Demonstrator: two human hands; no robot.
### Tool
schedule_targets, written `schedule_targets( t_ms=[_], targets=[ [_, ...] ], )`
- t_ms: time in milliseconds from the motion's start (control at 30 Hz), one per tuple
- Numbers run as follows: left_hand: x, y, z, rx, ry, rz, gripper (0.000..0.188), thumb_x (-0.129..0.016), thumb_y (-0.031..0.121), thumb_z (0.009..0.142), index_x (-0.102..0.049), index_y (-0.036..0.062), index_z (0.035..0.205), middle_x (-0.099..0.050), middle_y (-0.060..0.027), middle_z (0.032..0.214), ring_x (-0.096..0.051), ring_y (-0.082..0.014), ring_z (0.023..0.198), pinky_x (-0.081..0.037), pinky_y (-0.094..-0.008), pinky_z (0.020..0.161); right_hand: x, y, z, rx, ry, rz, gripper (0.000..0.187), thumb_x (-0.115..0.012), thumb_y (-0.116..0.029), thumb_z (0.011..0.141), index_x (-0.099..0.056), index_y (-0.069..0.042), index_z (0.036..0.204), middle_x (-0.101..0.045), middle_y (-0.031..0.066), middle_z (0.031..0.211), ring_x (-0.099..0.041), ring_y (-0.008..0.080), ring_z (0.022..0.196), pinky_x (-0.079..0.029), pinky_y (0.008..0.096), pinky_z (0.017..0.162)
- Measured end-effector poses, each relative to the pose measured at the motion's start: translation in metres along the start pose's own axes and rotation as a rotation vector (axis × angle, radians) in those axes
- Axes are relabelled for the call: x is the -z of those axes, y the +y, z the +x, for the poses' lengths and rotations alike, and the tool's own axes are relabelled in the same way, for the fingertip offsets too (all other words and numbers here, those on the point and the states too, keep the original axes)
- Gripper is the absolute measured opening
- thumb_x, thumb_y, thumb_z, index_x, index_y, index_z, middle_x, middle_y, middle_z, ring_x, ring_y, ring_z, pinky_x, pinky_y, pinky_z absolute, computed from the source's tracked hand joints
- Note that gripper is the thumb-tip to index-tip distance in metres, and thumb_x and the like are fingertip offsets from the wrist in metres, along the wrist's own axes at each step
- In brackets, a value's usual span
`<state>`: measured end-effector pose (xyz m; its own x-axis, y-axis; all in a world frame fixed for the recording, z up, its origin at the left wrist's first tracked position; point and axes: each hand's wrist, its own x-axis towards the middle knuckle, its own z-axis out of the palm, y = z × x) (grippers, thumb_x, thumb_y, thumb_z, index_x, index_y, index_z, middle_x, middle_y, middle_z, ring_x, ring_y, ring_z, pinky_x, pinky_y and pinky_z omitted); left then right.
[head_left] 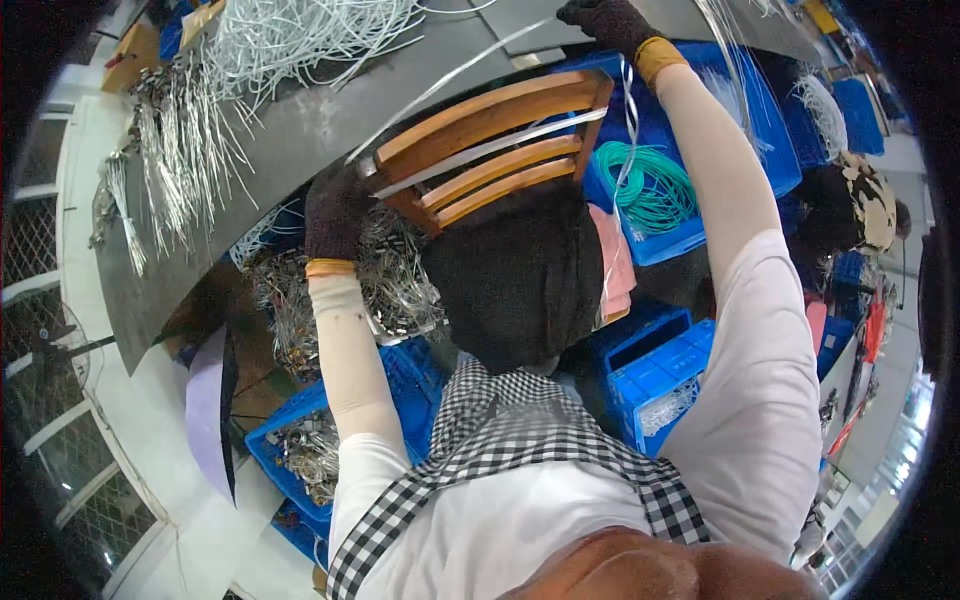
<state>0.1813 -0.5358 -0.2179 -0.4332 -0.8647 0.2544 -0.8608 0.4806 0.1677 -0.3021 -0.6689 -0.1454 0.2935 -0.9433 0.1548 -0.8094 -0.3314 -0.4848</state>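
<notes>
A person's two gloved hands, seen from above, draw a shiny pale strip [455, 85] into a straight line. At the left, the left hand [338, 212] is curled around the strip's lower end, beside the back of a wooden chair [490, 115]; the dark glove hides the separate fingers. From there the strip's long axis slants up and rightward, passing above the chair back to the right hand [610, 25], whose fingers are drawn together on the strip's upper end, pointing left over the tabletop's edge. The chair back slants the same way, with another shiny band across its slats and black cloth [500, 270] below.

Around them, from the left: a white wall [160, 420] with latticed windows [95, 490], then a lilac sheet [208, 410]. The grey tabletop [330, 120] curves across the top, carrying silvery wires [185, 140] and a heap of white tubing [305, 40]. Beneath the left forearm, a blue crate [285, 488] holds small metal pieces. Right of the chair are pink cloth [612, 260] and green cord [650, 190] in a blue bin [690, 245]. Farther right is another person [870, 200] in patterned clothing.
</notes>
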Motion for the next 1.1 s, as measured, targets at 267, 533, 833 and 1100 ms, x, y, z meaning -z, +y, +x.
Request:
schedule_targets(
  t_ms=[267,533,833,1100],
  targets=[
    [-0.007,-0.019,0.023,-0.079,-0.231,-0.338,0.041,-0.07,0.018,0.075,-0.063,-0.0009,0.111,-0.065,-0.0201,0.108,-0.062,-0.0348,0.103,-0.048,-0.0398,0.09,-0.04,0.061,-0.136,0.093,-0.233,-0.498,0.025,-0.055,-0.015,0.084,-0.066,-0.011,0.106,-0.067,0.0178,0.101,-0.066,0.0346,0.089,-0.053,0.0456,0.079],
    [0.016,0.038,-0.029,0.625,0.127,-0.598,0.031,-0.057,0.023,0.089,-0.065,-0.0014,0.107,-0.064,-0.0188,0.113,-0.059,-0.0329,0.103,-0.046,-0.0377,0.089,-0.109,-0.049,-0.354,-0.214,0.015,-0.138,0.026,-0.055,-0.014,0.084,-0.066,-0.013,0.108,-0.067,0.0097,0.094,-0.065,0.0273,0.081,-0.052,0.0389,0.07],
    [0.023,0.227,-0.048,-0.444,0.073,-0.785,0.023,-0.062,0.016,0.086,-0.06,0.0074,0.107,-0.062,-0.0134,0.104,-0.06,-0.0319,0.095,-0.047,-0.0427,0.084,-0.109,-0.22,-0.35,-0.03,-0.15,0.279,0.029,-0.06,-0.023,0.086,-0.065,-0.007,0.109,-0.065,0.0131,0.106,-0.063,0.0307,0.095,-0.05,0.0403,0.085],
    [0.048,0.132,-0.065,0.204,0.236,-0.761,0.019,-0.065,0.012,0.081,-0.064,0.0077,0.1,-0.062,-0.0143,0.097,-0.06,-0.0329,0.092,-0.046,-0.0428,0.082,0.043,-0.143,-0.288,-0.607,-0.231,0.663,0.024,-0.067,-0.023,0.086,-0.068,-0.005,0.102,-0.066,0.0095,0.092,-0.062,0.0162,0.077,-0.051,0.0296,0.069]
  ],
)
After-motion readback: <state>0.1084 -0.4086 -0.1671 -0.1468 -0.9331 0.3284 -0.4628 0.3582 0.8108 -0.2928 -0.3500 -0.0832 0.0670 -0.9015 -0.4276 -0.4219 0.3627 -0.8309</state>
